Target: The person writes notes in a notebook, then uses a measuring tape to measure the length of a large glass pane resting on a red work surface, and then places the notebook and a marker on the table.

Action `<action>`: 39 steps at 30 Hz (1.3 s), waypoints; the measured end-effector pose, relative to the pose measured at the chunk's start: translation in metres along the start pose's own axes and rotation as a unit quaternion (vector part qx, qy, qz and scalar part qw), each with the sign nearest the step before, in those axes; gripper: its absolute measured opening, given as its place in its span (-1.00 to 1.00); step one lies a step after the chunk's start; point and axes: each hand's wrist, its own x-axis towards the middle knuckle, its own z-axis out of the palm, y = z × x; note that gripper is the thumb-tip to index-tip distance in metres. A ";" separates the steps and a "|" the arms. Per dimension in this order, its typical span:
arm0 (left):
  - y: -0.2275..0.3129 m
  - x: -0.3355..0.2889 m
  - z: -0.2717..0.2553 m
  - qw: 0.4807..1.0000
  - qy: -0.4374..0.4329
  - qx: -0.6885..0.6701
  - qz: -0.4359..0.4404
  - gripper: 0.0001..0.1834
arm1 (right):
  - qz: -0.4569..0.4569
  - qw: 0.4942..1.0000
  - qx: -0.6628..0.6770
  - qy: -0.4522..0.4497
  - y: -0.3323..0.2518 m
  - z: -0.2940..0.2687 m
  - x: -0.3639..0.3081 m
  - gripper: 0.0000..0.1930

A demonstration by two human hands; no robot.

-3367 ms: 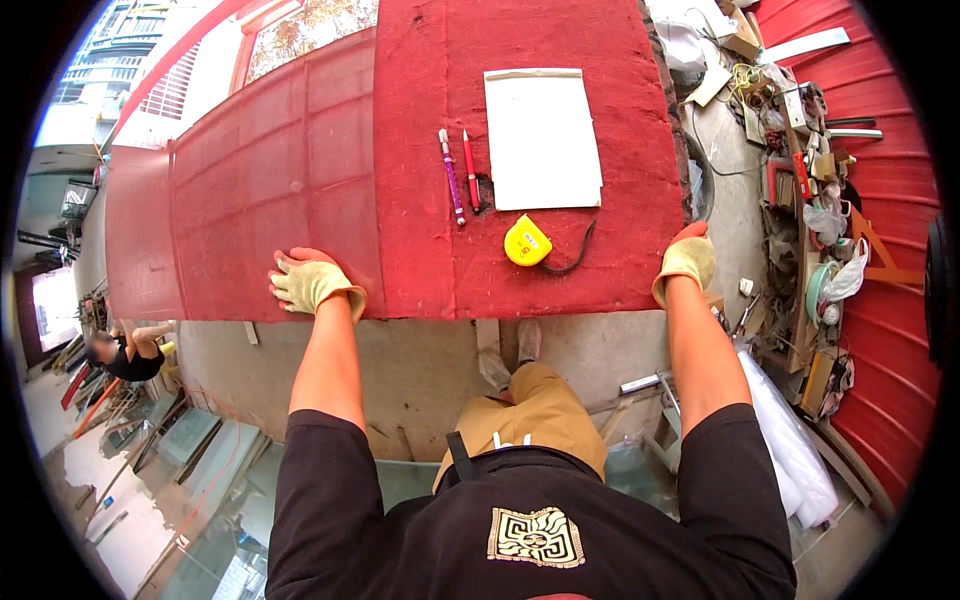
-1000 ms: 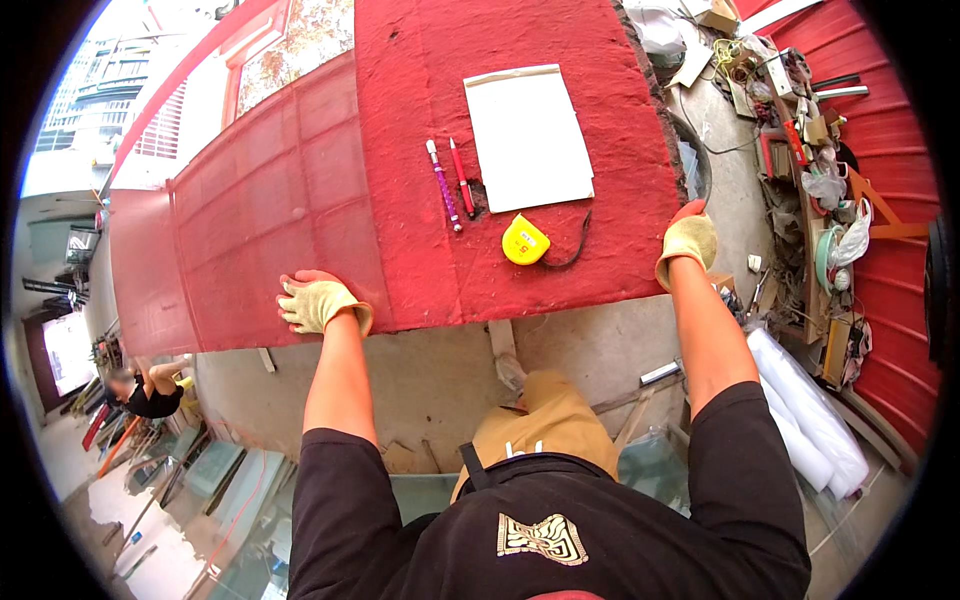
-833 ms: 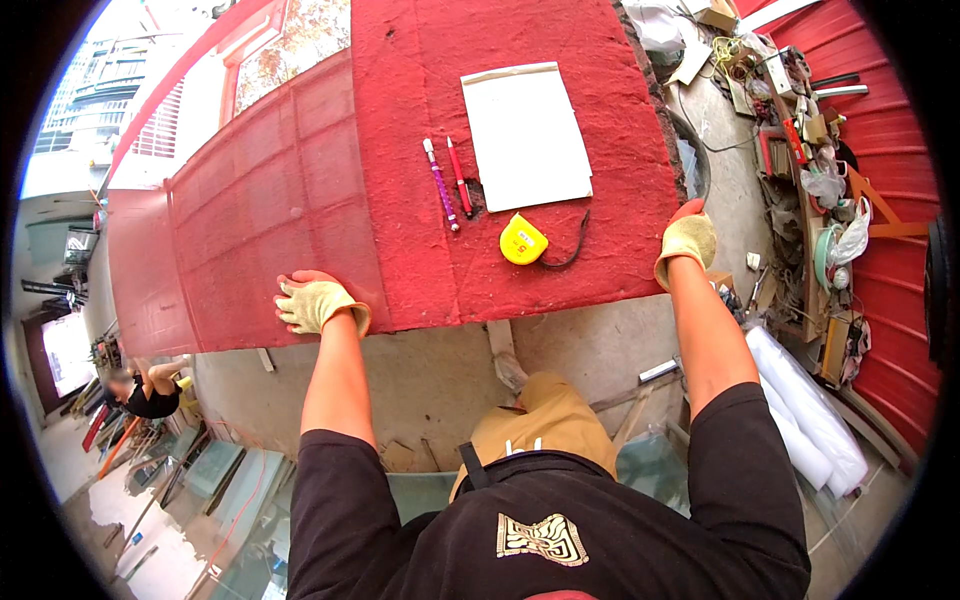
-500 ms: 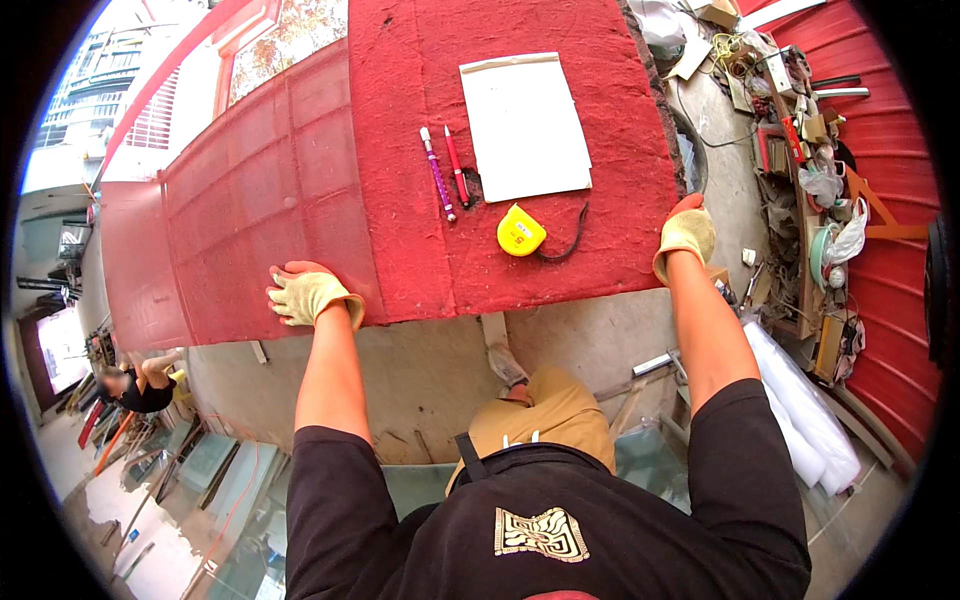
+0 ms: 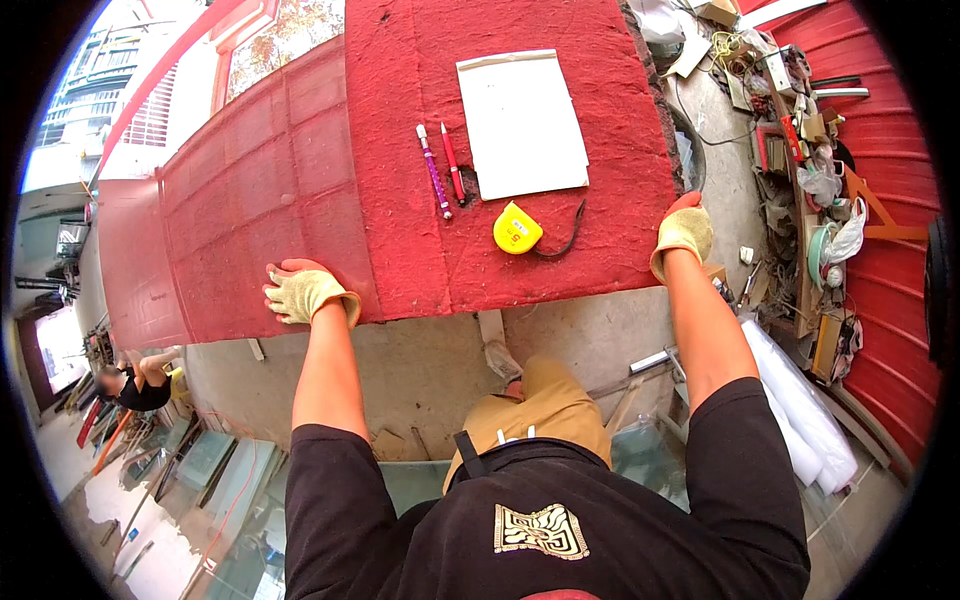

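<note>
A large table covered in red cloth [image 5: 600, 130] lies before me, with a sheet of glass [image 5: 240, 190] over its left part. My left hand [image 5: 303, 292], in a cream glove with orange-coated fingers, lies on the glass by its near edge, fingers apart. At the table's near right corner rests my right hand [image 5: 685, 235], gloved alike; its fingers are mostly hidden. Between the hands sit a yellow tape measure [image 5: 517, 229] with a black strap, a white paper pad [image 5: 523, 125], a red pen [image 5: 452, 163] and a purple pen [image 5: 434, 172].
A cluttered shelf [image 5: 800, 200] stands right of the table before a red corrugated wall [image 5: 890, 330]. White plastic-wrapped rolls [image 5: 800, 420] lean beside my right arm. Glass panes [image 5: 240, 475] lie low at the left. Another person [image 5: 140, 385] crouches at the far left.
The view has shifted very slightly. Both hands keep their places on the table, and the things on it have not moved.
</note>
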 end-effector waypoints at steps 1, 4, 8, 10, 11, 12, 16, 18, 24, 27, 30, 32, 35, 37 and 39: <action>-0.001 0.000 -0.001 1.000 0.003 0.001 0.001 -0.45 | -0.001 1.000 0.002 -0.001 -0.002 -0.001 -0.002 -0.20; 0.001 -0.002 -0.008 1.000 0.005 -0.003 0.002 -0.47 | 0.002 1.000 0.002 -0.012 -0.007 -0.007 -0.007 -0.20; 0.002 0.000 -0.005 1.000 0.004 0.004 0.004 -0.45 | 0.003 1.000 0.003 -0.003 0.003 0.006 0.005 -0.21; 0.004 -0.003 -0.007 1.000 0.006 -0.007 0.003 -0.47 | -0.003 1.000 0.000 0.002 0.006 0.010 0.007 -0.21; 0.005 -0.004 -0.010 1.000 0.007 -0.012 0.003 -0.48 | -0.004 1.000 -0.003 0.003 0.005 0.009 0.006 -0.21; 0.004 -0.003 -0.010 1.000 0.006 -0.010 0.003 -0.48 | -0.006 1.000 -0.007 0.003 0.004 0.008 0.004 -0.21; 0.001 -0.002 -0.007 1.000 -0.003 0.000 -0.001 -0.46 | -0.002 1.000 -0.011 -0.009 -0.003 0.000 -0.001 -0.21; 0.000 0.000 -0.002 1.000 -0.006 0.002 -0.001 -0.44 | 0.000 1.000 -0.015 -0.003 -0.002 -0.002 -0.003 -0.21; 0.000 0.001 -0.003 1.000 -0.011 -0.002 -0.002 -0.44 | 0.000 1.000 -0.017 0.002 0.000 -0.002 -0.001 -0.21; 0.001 -0.001 -0.002 1.000 0.009 0.002 0.003 -0.47 | 0.002 1.000 -0.019 0.003 -0.001 0.003 0.001 -0.21; -0.001 -0.002 0.001 0.999 0.046 0.012 0.018 -0.50 | -0.003 1.000 -0.015 0.006 0.002 0.007 0.001 -0.20; 0.000 -0.002 0.001 0.999 0.051 0.010 0.017 -0.51 | -0.007 1.000 -0.016 0.010 0.004 0.009 0.004 -0.20; 0.001 -0.002 -0.002 0.999 0.041 0.006 0.010 -0.51 | -0.010 1.000 -0.016 0.009 0.005 0.011 0.005 -0.21; 0.000 -0.003 -0.003 0.999 0.041 0.005 0.013 -0.51 | -0.010 1.000 -0.008 0.005 0.005 0.011 0.006 -0.21; 0.001 -0.003 -0.004 0.999 0.041 0.003 0.014 -0.51 | -0.010 1.000 -0.009 0.006 0.005 0.011 0.006 -0.21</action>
